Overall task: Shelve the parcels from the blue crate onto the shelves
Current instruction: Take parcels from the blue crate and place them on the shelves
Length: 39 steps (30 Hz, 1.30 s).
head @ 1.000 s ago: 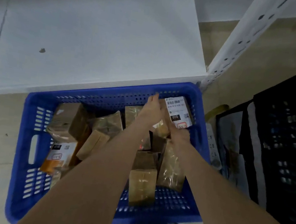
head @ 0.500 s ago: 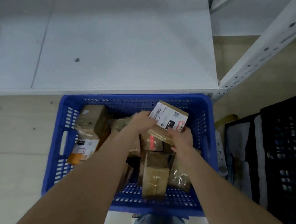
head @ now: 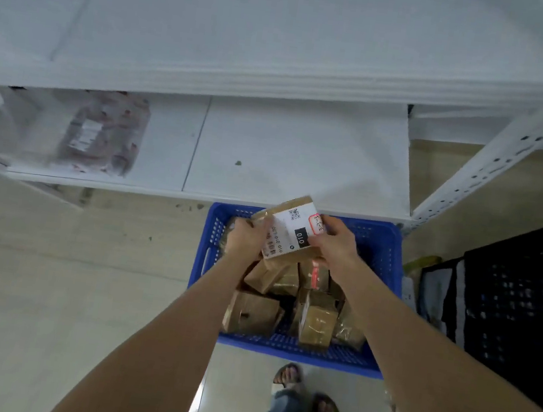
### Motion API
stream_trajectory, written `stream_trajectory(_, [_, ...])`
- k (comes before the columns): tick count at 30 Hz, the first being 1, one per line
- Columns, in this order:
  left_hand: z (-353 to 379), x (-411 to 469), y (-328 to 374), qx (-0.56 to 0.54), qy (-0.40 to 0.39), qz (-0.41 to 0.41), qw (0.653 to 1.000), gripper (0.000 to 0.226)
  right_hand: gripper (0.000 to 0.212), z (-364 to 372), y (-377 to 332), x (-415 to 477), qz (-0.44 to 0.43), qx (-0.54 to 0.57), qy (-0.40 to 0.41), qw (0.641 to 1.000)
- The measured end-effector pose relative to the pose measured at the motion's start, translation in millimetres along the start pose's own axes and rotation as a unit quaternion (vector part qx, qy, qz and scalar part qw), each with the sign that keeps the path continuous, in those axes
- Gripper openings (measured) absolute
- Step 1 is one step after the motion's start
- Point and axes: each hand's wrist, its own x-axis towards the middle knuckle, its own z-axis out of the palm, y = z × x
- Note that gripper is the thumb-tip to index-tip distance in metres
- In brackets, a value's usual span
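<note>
A brown parcel with a white label marked 010 [head: 289, 229] is held above the blue crate [head: 384, 255] by both hands. My left hand [head: 245, 237] grips its left end and my right hand [head: 336, 240] grips its right end. Several more brown cardboard parcels [head: 317, 319] lie inside the crate on the floor. Just beyond the crate is the low white shelf [head: 287, 152], and a higher white shelf [head: 251, 30] hangs above it.
A pinkish plastic-wrapped parcel [head: 100, 134] lies on the low shelf's left part. A perforated white shelf upright [head: 497, 159] rises at the right. A black crate [head: 520, 297] stands right of the blue crate. My feet [head: 304, 393] are near the crate's front edge.
Both hands have lifted the labelled parcel up out of the crate. The camera has risen and pulled back, so the upper shelf and the pinkish parcel have come into view.
</note>
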Motion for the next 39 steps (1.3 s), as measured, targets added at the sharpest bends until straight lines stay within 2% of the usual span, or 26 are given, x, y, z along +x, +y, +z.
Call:
stream_trajectory(4, [-39, -37, 26, -0.071, 0.004, 0.002, 0.997, 0.060, 0.056, 5, -48, -45, -0.038, -0.048, -0.010, 0.998])
stream_trajectory(6, [-58, -57, 39, -0.103, 0.005, -0.005, 0.995, 0.062, 0.050, 6, -69, -68, -0.048, -0.029, -0.008, 0.998])
stream_trajectory(10, [-96, -93, 65, -0.124, 0.018, -0.016, 0.992, 0.068, 0.026, 5, -107, -115, -0.047, 0.035, -0.013, 0.998])
stream_trajectory(13, [-123, -122, 82, -0.159, 0.026, -0.006, 0.987, 0.070, 0.005, 6, -133, -148, -0.085, 0.023, -0.019, 0.996])
stream_trajectory(15, [-140, -141, 93, -0.184, 0.025, 0.012, 0.983, 0.063, 0.019, 7, -148, -170, -0.106, -0.004, -0.032, 0.994])
stream_trajectory(17, [-156, -158, 105, -0.194, 0.033, 0.041, 0.980, 0.050, 0.039, 7, -159, -196, -0.092, -0.017, -0.072, 0.993])
stream_trajectory(20, [-175, -184, 122, -0.197, 0.072, 0.109, 0.972, 0.036, 0.054, 7, -171, -228, -0.060, -0.008, -0.138, 0.989])
stream_trajectory(24, [-194, -218, 134, -0.215, 0.093, 0.157, 0.959, 0.029, 0.053, 13, -178, -257, -0.040, 0.081, -0.132, 0.987])
stream_trajectory(28, [-213, -241, 135, -0.232, 0.087, 0.185, 0.951, 0.025, 0.059, 19, -185, -276, -0.012, 0.112, -0.118, 0.987])
stream_trajectory(31, [-230, -250, 133, -0.247, 0.079, 0.197, 0.946, 0.020, 0.056, 28, -189, -288, 0.006, 0.133, -0.123, 0.983])
stream_trajectory(34, [-248, -248, 128, -0.265, 0.079, 0.217, 0.936, 0.036, 0.053, 44, -192, -296, 0.024, 0.178, -0.138, 0.974])
stream_trajectory(37, [-263, -242, 120, -0.305, 0.071, 0.206, 0.927, 0.075, 0.058, 64, -196, -298, 0.043, 0.274, -0.156, 0.948])
stream_trajectory(39, [-274, -240, 116, -0.320, 0.028, 0.185, 0.929, 0.091, 0.059, 81, -201, -301, 0.039, 0.319, -0.171, 0.932])
